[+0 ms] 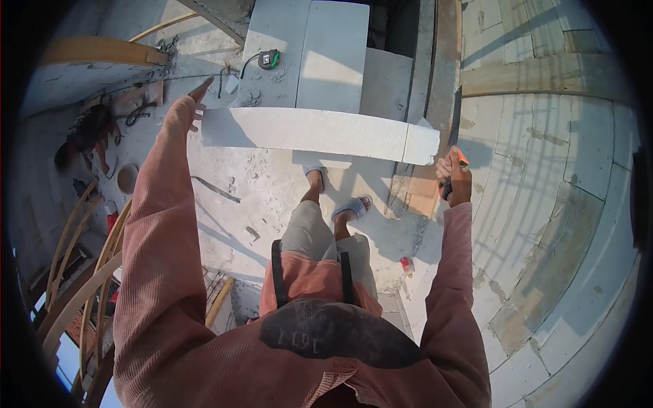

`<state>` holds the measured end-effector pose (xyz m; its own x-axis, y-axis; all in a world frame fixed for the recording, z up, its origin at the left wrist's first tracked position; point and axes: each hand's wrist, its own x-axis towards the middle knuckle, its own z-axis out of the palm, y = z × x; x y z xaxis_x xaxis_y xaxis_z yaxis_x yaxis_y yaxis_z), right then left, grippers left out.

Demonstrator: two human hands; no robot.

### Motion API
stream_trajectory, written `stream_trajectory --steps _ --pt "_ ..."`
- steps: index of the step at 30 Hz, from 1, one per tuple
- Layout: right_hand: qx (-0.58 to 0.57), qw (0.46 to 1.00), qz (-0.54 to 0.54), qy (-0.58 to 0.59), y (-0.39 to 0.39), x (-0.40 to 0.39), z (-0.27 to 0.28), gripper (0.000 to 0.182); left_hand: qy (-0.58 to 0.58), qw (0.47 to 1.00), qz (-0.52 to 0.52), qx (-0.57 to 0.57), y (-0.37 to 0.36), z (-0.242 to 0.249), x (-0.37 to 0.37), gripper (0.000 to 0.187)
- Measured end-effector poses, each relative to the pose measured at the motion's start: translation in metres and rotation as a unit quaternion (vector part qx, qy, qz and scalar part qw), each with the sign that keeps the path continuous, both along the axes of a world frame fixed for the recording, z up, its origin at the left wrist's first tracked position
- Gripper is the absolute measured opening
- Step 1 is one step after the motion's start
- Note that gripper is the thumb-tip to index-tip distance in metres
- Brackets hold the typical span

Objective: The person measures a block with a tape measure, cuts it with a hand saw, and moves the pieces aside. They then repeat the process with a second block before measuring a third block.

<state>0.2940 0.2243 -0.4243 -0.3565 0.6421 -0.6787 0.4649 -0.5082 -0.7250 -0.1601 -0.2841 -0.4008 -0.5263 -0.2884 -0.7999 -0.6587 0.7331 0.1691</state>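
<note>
A long white block [306,132] lies crosswise in front of me, with a thin line across it near its right end. At its left end is my left hand [197,102], with fingers stretched out against or beside the block's end. Just past the block's rough right end, my right hand [454,175] is closed around the orange and black handle of a tool [462,160]. A dark blade seems to rise from that hand. Beyond the long block stand larger pale blocks [333,61], and a green and black tape measure [269,59] lies on one.
A block wall [537,156] runs along the right. At the far left another person [92,129] bends low near a bucket [127,178]. Curved wooden strips [102,272] stand at lower left. A red item [407,264] and rubble lie on the floor.
</note>
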Motion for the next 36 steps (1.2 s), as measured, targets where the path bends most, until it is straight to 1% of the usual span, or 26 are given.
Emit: stream_trajectory --steps 1,4,5,6,7,9,10,12,13,14,16,18,19,21,23,25,27,30,31,34,35,36 --pt "-0.012 1.0 -0.004 -0.011 0.013 -0.017 -0.009 0.037 -0.052 0.997 0.05 0.006 -0.012 -0.012 -0.005 0.101" --pt "-0.04 0.997 0.047 0.038 0.036 -0.044 -0.022 0.035 -0.221 0.969 0.074 0.086 -0.035 -0.054 -0.003 0.093" --pt "-0.028 0.995 0.085 -0.047 0.046 -0.05 -0.027 0.036 -0.251 0.956 0.085 0.122 -0.043 -0.075 -0.008 0.091" --pt "-0.024 0.99 0.106 -0.093 0.049 -0.056 -0.028 0.036 -0.282 0.941 0.096 0.157 -0.054 -0.095 -0.014 0.089" --pt "-0.022 0.981 0.129 -0.14 0.05 -0.063 -0.027 0.037 -0.313 0.924 0.11 0.191 -0.061 -0.103 -0.015 0.087" --pt "-0.008 0.955 0.186 -0.23 0.059 -0.073 -0.044 0.044 -0.306 0.927 0.126 0.178 -0.063 -0.108 -0.016 0.077" --pt "-0.034 0.965 0.169 -0.197 0.057 -0.075 -0.053 0.045 -0.304 0.927 0.135 0.172 -0.06 -0.108 -0.014 0.073" --pt "-0.086 0.978 0.137 -0.134 0.052 -0.077 -0.064 0.047 -0.274 0.925 0.145 0.22 -0.061 -0.119 -0.005 0.061" --pt "-0.119 0.976 0.128 -0.132 0.049 -0.083 -0.059 0.047 -0.256 0.923 0.151 0.246 -0.057 -0.12 0.0 0.056" --pt "-0.151 0.972 0.12 -0.13 0.047 -0.088 -0.05 0.047 -0.26 0.915 0.181 0.249 -0.052 -0.119 0.003 0.051" --pt "-0.205 0.962 0.114 -0.14 0.046 -0.098 -0.05 0.048 -0.264 0.901 0.237 0.251 -0.033 -0.1 0.004 0.042" --pt "-0.247 0.946 0.123 -0.17 0.054 -0.103 -0.054 0.051 -0.259 0.884 0.279 0.273 -0.026 -0.088 0.012 0.041" --pt "-0.246 0.943 0.138 -0.174 0.051 -0.105 -0.055 0.052 -0.255 0.874 0.298 0.286 -0.024 -0.087 0.013 0.04" --pt "-0.244 0.938 0.17 -0.179 0.042 -0.112 -0.055 0.054 -0.268 0.885 0.275 0.265 -0.024 -0.098 0.008 0.039" --pt "-0.271 0.941 0.143 -0.145 0.036 -0.108 -0.061 0.056 -0.257 0.899 0.263 0.239 -0.028 -0.099 0.011 0.039" --pt "-0.289 0.941 0.119 -0.127 0.023 -0.113 -0.054 0.058 -0.225 0.916 0.252 0.214 -0.015 -0.08 0.014 0.041" --pt "-0.297 0.941 0.096 -0.129 0.014 -0.114 -0.04 0.059 -0.226 0.908 0.249 0.25 -0.025 -0.086 0.022 0.043" --pt "-0.296 0.94 0.104 -0.136 0.019 -0.094 -0.05 0.06 -0.234 0.902 0.22 0.289 -0.036 -0.095 0.031 0.046" --pt "-0.296 0.941 0.101 -0.13 0.016 -0.093 -0.044 0.06 -0.236 0.901 0.208 0.299 -0.039 -0.095 0.034 0.046" --pt "-0.298 0.941 0.098 -0.128 -0.005 -0.079 -0.025 0.064 -0.241 0.871 0.247 0.348 -0.046 -0.09 0.058 0.05" --pt "-0.298 0.939 0.103 -0.134 -0.01 -0.071 -0.023 0.067 -0.219 0.893 0.213 0.33 -0.055 -0.093 0.065 0.056" --pt "-0.299 0.938 0.109 -0.14 -0.014 -0.063 -0.021 0.07 -0.218 0.89 0.224 0.331 -0.057 -0.089 0.075 0.058"
